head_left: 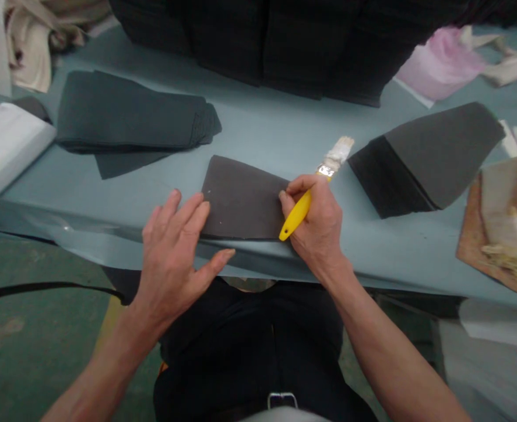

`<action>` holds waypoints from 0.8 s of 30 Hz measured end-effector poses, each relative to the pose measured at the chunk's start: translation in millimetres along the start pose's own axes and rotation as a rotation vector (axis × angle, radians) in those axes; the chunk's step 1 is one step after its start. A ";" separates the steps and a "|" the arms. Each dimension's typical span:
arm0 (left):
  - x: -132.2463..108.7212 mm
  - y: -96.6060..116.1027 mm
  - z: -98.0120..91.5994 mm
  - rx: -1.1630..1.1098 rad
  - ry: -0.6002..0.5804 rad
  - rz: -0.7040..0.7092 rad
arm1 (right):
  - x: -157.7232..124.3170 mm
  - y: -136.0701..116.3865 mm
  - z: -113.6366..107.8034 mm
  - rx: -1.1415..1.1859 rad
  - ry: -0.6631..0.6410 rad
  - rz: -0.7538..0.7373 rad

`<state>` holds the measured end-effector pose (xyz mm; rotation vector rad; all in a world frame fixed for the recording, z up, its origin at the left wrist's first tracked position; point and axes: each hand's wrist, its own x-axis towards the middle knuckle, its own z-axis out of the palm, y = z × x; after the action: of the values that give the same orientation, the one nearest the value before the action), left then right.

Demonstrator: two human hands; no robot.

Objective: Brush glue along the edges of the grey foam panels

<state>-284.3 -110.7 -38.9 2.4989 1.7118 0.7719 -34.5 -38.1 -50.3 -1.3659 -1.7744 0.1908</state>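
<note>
A dark grey flat piece, its material unclear, lies on the table close to the front edge. My left hand is spread out, with its fingertips on the piece's left edge and the thumb apart. In my right hand is a paintbrush with a yellow handle, its whitish bristles pointing up and away. The thumb and index finger of that hand touch the right end of the piece. To the right rests a stack of similar dark pieces, fanned at its near side.
Folded dark green pieces lie at the left beside a white block. Tall black stacks stand at the back. A glue-crusted board sits at the right edge, with a pink roll behind and beige scraps far left.
</note>
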 end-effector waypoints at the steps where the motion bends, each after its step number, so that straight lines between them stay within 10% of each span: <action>1: 0.4 4.6 2.3 -0.002 -0.017 0.029 | 0.0 -0.1 0.0 -0.003 0.003 -0.004; 8: 4.0 10.0 7.4 0.011 -0.080 0.113 | -0.2 -1.9 -0.5 -0.024 0.002 -0.010; 24: 24.9 -12.6 2.7 -0.115 -0.055 -0.172 | 0.0 -2.3 -0.9 -0.021 -0.026 0.012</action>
<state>-287.3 -83.1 -35.2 2.2429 1.7801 0.7561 -35.5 -39.4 -48.4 -1.3945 -1.7951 0.1979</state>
